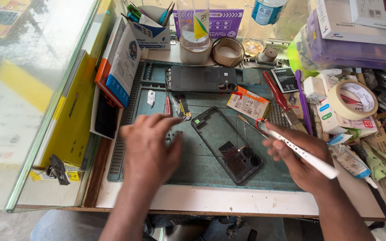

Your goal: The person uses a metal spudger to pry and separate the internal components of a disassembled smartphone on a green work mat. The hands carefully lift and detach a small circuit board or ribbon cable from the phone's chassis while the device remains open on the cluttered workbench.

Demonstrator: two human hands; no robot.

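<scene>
Pinched in the right hand [302,165], a white pen-shaped tool [304,154] lies slantwise across the fingers, which close around its shaft; its tip points up and inward from the grip toward a red-handled brush [282,103] just beyond. Inward of that grip, between the two hands, an empty dark phone frame [226,143] rests tilted on the green work mat [202,169], its camera holes at the end nearer the person. On the frame's other side, the left hand [150,149] lies palm down on the mat with fingers loosely spread, holding nothing, its fingertips beside a scatter of tiny screws [173,134]. Beyond the fingertips sit a small flex part [183,108] and, farther off, a dark phone back cover [202,79]. Outward of the right hand stands a roll of tape [351,99].
</scene>
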